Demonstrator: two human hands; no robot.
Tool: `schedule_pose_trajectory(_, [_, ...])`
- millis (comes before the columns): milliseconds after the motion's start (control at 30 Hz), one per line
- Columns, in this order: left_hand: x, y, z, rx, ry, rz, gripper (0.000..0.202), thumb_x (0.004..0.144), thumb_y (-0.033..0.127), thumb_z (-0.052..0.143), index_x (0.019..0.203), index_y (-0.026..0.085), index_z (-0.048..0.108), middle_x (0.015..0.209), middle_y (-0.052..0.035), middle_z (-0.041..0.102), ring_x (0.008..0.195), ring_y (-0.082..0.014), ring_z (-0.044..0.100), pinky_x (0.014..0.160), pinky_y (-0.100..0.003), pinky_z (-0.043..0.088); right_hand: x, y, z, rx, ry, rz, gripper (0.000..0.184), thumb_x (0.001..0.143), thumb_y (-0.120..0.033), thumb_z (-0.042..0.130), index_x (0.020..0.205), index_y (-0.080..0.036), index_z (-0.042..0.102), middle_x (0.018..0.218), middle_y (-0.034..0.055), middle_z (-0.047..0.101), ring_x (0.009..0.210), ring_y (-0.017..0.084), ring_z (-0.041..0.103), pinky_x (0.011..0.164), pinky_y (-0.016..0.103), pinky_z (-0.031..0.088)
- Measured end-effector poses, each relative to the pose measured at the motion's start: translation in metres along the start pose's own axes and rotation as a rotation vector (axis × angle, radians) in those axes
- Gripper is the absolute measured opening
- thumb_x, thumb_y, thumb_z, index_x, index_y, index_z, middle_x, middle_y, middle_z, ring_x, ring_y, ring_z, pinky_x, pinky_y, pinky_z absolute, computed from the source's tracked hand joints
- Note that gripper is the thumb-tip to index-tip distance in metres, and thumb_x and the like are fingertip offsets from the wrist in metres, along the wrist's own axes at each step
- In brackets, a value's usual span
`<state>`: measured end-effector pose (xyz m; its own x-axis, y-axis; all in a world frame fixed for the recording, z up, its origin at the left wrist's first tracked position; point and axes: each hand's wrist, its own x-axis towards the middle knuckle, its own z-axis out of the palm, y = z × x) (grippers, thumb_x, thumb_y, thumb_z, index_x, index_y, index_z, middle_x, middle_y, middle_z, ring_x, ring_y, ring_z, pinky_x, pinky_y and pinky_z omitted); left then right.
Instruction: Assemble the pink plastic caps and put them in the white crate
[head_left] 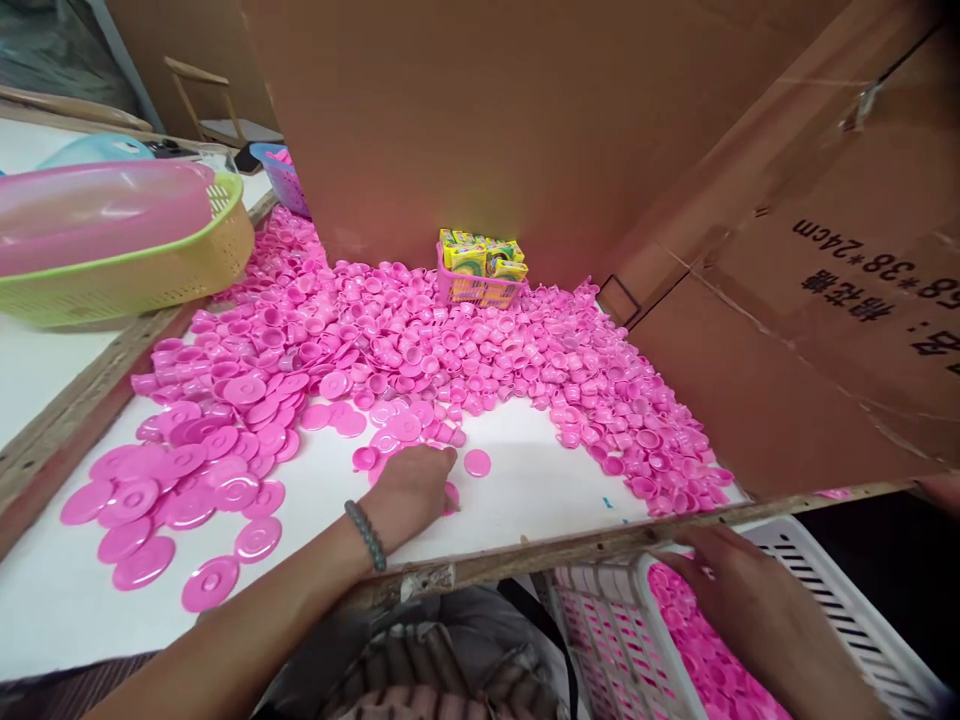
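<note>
My left hand, with a grey bead bracelet at its wrist, rests low over the white tabletop. Its fingers are curled closed, and the edge of a small pink disc shows by the thumb. Another pink disc lies just right of it. Pink toy saucers are spread at the left, and a large heap of tiny pink toy cups covers the back. At the lower right my right hand is over a white basket of pink pieces, fingers apart and partly hidden.
Cardboard walls enclose the back and right. A pink basket of small yellow boxes stands in the heap. A wooden edge runs along the front. Green and pink baskets sit at the left.
</note>
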<state>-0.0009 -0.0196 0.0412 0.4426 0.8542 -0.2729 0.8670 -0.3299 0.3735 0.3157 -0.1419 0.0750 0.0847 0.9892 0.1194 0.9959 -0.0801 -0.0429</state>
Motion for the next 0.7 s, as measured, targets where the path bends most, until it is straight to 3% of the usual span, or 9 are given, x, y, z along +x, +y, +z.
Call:
schedule_pose_trajectory(100, [-0.005,0.008,0.013,0.017,0.027,0.048,0.014,0.069,0.014,0.054,0.083,0.016,0.056,0.078,-0.0078,0.062,0.072,-0.0219,0.058,0.059,-0.027,0.037,0.030,-0.043,0.018,0.096,-0.083,-0.073,0.018,0.083,-0.032,0.046,0.079,-0.022,0.061,0.077,0.0040,0.061,0.070,0.019,0.057,0.064,0.029,0.041])
schedule_pose_trajectory(200, [-0.001,0.017,0.019,-0.033,0.045,0.098,0.015,0.071,0.013,0.052,0.085,0.016,0.055,0.078,-0.0067,0.062,0.073,-0.0204,0.057,0.059,-0.026,0.037,0.065,-0.067,0.035,0.135,-0.026,-0.072,0.018,0.085,-0.025,0.045,0.081,-0.019,0.061,0.080,0.0049,0.060,0.075,0.018,0.055,0.064,0.027,0.039])
schedule_pose_trajectory(300, [0.010,0.025,0.023,-0.075,0.066,0.154,0.013,0.072,0.013,0.050,0.083,0.016,0.055,0.080,-0.0064,0.060,0.073,-0.0192,0.056,0.060,-0.026,0.037,0.091,-0.064,0.051,0.096,0.059,-0.055,0.015,0.083,-0.020,0.048,0.090,-0.017,0.061,0.086,0.0072,0.058,0.083,0.019,0.053,0.068,0.027,0.038])
schedule_pose_trajectory(400, [0.021,0.031,0.029,-0.139,0.115,0.211,0.009,0.074,0.015,0.051,0.082,0.016,0.055,0.085,-0.0061,0.058,0.076,-0.0180,0.055,0.064,-0.026,0.038,0.103,-0.056,0.065,0.114,0.043,-0.041,0.015,0.079,-0.019,0.054,0.093,-0.016,0.060,0.086,0.0068,0.056,0.080,0.018,0.052,0.067,0.026,0.038])
schedule_pose_trajectory(567, [0.025,0.028,0.040,-0.343,0.150,0.235,0.028,0.073,0.025,0.058,0.099,0.018,0.054,0.097,-0.0051,0.056,0.081,-0.0166,0.055,0.068,-0.025,0.041,0.098,-0.062,0.076,0.222,0.024,-0.087,0.008,0.079,-0.021,0.055,0.083,-0.017,0.061,0.085,0.0032,0.051,0.067,0.013,0.050,0.059,0.024,0.037])
schedule_pose_trajectory(700, [0.021,0.024,0.044,-0.418,0.176,0.250,0.035,0.074,0.020,0.057,0.108,0.019,0.052,0.101,-0.0051,0.058,0.085,-0.0170,0.056,0.074,-0.026,0.042,0.093,-0.067,0.075,0.329,0.071,-0.174,0.014,0.082,-0.025,0.051,0.078,-0.019,0.063,0.079,0.0017,0.048,0.068,0.012,0.049,0.059,0.023,0.037])
